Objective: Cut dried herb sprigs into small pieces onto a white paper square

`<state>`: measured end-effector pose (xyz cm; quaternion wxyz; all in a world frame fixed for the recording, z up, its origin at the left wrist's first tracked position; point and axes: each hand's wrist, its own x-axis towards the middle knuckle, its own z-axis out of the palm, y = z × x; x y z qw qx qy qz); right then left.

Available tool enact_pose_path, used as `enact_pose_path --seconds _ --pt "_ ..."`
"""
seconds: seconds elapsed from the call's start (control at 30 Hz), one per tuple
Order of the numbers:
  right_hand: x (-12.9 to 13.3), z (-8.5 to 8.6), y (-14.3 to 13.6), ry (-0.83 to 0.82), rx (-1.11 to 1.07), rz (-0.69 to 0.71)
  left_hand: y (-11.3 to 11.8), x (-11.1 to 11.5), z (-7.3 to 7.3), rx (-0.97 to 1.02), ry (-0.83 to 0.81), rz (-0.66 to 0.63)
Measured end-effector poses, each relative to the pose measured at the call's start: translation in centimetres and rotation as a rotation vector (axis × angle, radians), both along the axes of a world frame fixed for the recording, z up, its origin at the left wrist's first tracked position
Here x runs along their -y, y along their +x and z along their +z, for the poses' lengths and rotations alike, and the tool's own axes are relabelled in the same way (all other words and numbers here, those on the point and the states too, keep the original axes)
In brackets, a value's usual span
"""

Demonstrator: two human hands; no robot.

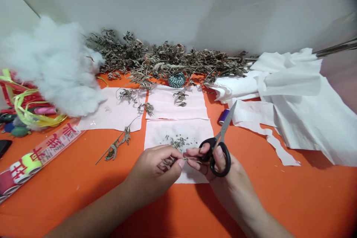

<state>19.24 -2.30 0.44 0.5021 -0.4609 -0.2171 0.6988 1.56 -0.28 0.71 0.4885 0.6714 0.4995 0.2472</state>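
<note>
My left hand (157,167) is closed, its thumb and forefinger pinching a thin piece of dried plant (185,158). Part of that piece is hidden by the fingers. My right hand (225,171) holds black-handled scissors (223,130) by the finger loops, the blades pointing up and away and pressed together. The fingertips of the right hand meet the left ones at the plant piece. Just beyond the hands, crumbled dried leaves (178,141) lie scattered on a white fabric square (152,134).
Dried leafy stems (167,59) line the back wall. Cotton stuffing (64,67) is heaped at left, above a pack of thread spools (26,165). White cloth pieces (301,108) cover the right side, beside a purple thread spool (223,116). A loose sprig (118,143) lies left of centre.
</note>
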Motion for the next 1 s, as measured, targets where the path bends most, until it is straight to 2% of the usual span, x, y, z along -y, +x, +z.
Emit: enact_pose_path --seconds 0.1,0.2,0.27,0.33,0.4,0.47,0.6,0.73,1.0 --pt "0.1 0.2 -0.1 0.023 0.119 0.041 0.0 0.0 0.0 0.061 -0.157 0.06" --pt "0.0 -0.1 0.6 0.102 0.341 0.151 -0.2 0.0 -0.2 0.218 -0.347 0.16" --pt "-0.1 -0.3 1.3 0.226 0.564 0.25 -0.4 0.0 -0.4 0.37 -0.431 0.207" --pt "-0.2 -0.3 2.0 0.429 0.845 0.347 -0.7 -0.1 -0.5 0.522 -0.488 0.224" --pt "-0.3 -0.2 2.6 0.606 1.082 0.394 -0.9 -0.3 -0.6 0.648 -0.525 0.226" --pt "-0.6 0.0 2.9 0.706 1.216 0.422 -1.0 -0.4 -0.6 0.742 -0.559 0.226" --pt "-1.1 -0.4 3.3 0.807 1.313 0.474 -1.1 -0.5 -0.3 0.845 -0.603 0.232" --pt "-1.2 -1.2 3.3 0.885 1.347 0.416 -1.1 -0.6 0.0 0.913 -0.62 0.234" --pt "-0.7 -1.1 2.8 0.747 1.267 0.466 -1.2 -0.5 0.0 0.904 -0.607 0.199"
